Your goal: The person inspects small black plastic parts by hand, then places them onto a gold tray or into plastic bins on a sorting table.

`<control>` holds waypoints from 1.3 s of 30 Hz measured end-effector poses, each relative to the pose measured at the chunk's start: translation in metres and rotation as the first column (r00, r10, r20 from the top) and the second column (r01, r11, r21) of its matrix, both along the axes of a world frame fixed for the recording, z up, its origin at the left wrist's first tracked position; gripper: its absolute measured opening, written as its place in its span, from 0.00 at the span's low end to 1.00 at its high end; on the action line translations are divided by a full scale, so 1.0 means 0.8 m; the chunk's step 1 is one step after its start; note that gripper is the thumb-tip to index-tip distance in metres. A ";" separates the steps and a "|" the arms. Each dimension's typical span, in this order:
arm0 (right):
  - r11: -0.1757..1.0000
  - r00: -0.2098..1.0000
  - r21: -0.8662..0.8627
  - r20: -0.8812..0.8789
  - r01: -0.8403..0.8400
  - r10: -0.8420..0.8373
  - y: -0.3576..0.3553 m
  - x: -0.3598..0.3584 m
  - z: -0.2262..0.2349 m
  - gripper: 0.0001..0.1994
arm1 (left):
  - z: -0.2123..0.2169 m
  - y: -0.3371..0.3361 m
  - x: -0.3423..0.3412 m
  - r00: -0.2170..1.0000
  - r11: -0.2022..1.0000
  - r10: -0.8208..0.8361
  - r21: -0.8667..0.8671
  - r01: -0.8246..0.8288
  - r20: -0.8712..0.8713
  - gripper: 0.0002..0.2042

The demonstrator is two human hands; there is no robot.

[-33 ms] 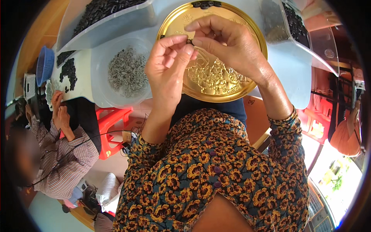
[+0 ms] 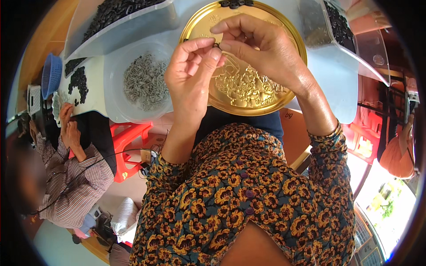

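Note:
A small black part point(image 2: 216, 45) sits between my two hands above a round golden tray point(image 2: 202, 26). My left hand point(image 2: 191, 73) pinches it between thumb and forefinger, its other fingers curled behind. From the other side my right hand point(image 2: 266, 51) meets the part with its thumb tip. The right forefinger is raised apart from the thumb, and the remaining right fingers bend in, partly hidden. A few black pieces point(image 2: 235, 4) rest at the tray's far rim. Embossed golden relief covers the tray's near half.
Left of the tray stands a clear round tub point(image 2: 113, 99) of small metal screws point(image 2: 146, 82). Bins of black parts flank the far side, left point(image 2: 122, 33) and right point(image 2: 341, 37). A co-worker's hands point(image 2: 71, 128) rest by loose black pieces point(image 2: 79, 84), near a red stool point(image 2: 126, 153).
My hands have shifted very slightly up and to the left with the small black part. The grip looks the same.

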State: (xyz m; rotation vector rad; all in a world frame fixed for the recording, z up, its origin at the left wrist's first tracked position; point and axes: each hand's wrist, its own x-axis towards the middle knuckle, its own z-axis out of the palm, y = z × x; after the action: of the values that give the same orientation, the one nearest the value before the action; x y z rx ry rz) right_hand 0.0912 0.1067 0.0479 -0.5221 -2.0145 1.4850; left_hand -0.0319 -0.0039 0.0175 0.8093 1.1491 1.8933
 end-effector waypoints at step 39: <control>0.870 0.843 0.382 0.310 0.313 -0.439 -0.036 0.128 -0.040 0.06 | -0.024 -0.090 0.022 0.910 0.877 -0.415 -0.265 0.401 0.003 0.07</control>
State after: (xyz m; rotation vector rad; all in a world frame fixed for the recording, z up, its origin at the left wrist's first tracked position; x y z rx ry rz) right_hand 0.1939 0.0779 0.0161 -1.0764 -2.2186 0.8354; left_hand -0.0140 -0.0756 -0.0013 0.8788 1.1254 1.3477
